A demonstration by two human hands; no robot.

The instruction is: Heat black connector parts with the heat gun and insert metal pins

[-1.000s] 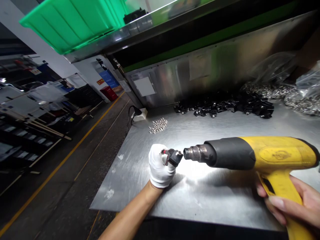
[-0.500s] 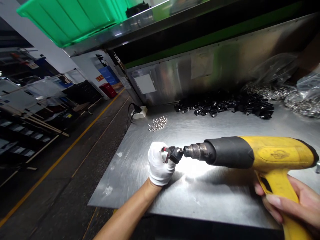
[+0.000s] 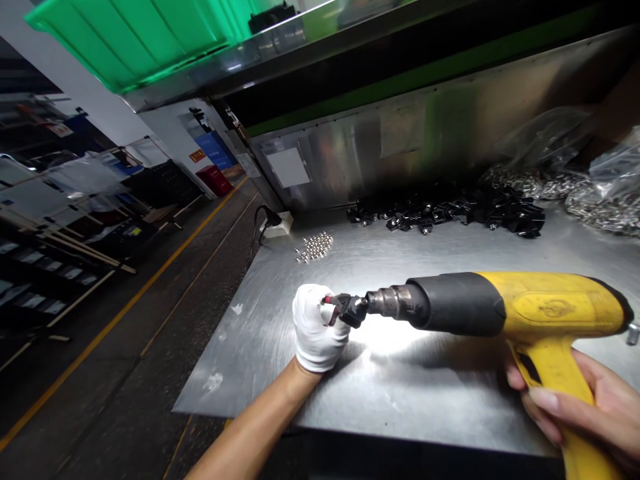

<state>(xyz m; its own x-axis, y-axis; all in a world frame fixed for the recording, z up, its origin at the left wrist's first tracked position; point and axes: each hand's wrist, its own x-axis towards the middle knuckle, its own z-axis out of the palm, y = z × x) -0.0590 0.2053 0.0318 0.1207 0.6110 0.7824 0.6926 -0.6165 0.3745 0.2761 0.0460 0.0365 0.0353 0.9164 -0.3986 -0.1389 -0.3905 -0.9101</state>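
Note:
In a white glove, my left hand point(image 3: 319, 333) is closed around a small black part point(image 3: 350, 311) with a metal tip, and something red shows beside it. My bare right hand point(image 3: 575, 400) grips the yellow handle of a heat gun point(image 3: 545, 307). The gun lies level, its stepped metal nozzle pointing left at the metal tip of the black part. Nozzle and tip are very close; whether they touch I cannot tell. Both hands are over the front half of a metal table point(image 3: 250, 360).
Small metal pieces point(image 3: 315, 247) lie in a group behind my left hand. Black parts point(image 3: 450, 212) are heaped along the back, with bags of metal pieces point(image 3: 605, 200) at right. A power socket point(image 3: 277, 225) sits at the back left corner. A green bin point(image 3: 145, 40) stands on the shelf above.
The view has shifted very slightly. Both hands keep their holds, and the black part seems turned a little, its tip nearer the nozzle.

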